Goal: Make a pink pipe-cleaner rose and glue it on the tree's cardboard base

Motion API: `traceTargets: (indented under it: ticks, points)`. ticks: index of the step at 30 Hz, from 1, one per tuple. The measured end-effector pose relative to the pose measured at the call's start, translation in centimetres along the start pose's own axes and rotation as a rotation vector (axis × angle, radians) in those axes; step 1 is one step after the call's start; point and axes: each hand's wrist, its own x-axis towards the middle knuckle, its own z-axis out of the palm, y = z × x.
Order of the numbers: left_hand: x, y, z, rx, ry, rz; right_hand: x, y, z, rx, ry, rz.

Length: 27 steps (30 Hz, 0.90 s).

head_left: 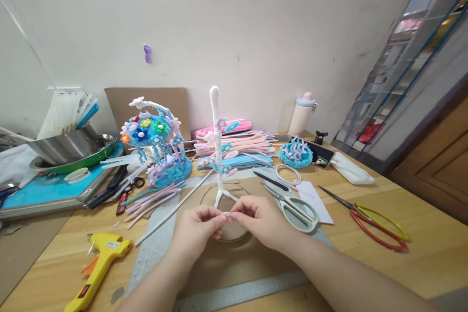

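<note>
Between the fingertips of my left hand (195, 231) and my right hand (263, 219) is a short pale pink pipe cleaner (227, 214), mostly covered by the fingers. Both hands are closed in a pinch, almost touching each other. Just behind them stands a white fuzzy stem (218, 156), upright on splayed legs, with pink, lilac and blue pipe-cleaner flowers along it. A thin wire ring (234, 241) circles its foot and is partly hidden by my hands. Brown cardboard (234, 265) lies underneath.
Left are a yellow glue gun (106, 253), a finished flower lamp (161, 141) and a metal bowl (69, 146). Pipe-cleaner bundles (234, 148) lie behind the stem. To the right are pale green scissors (300, 212), red-and-yellow scissors (376, 226), a phone (323, 154) and a bottle (302, 114).
</note>
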Motion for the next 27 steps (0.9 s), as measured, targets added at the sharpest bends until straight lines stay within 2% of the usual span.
traceTargets:
  ticks: [7,12,21,27]
  points:
    - [-0.1,0.3,0.0,-0.183,0.064,-0.054,0.3,0.9,0.8,0.326,-0.088,0.207]
    - [-0.2,-0.1,0.2,-0.307,0.103,-0.080,0.1,0.7,1.8,0.519,-0.042,0.303]
    - [-0.7,-0.6,1.8,-0.505,0.158,-0.100,-0.2,1.1,3.6,0.758,0.100,0.296]
    - [-0.8,-0.7,2.2,-0.558,0.189,-0.088,-0.5,1.1,4.6,0.846,0.116,0.234]
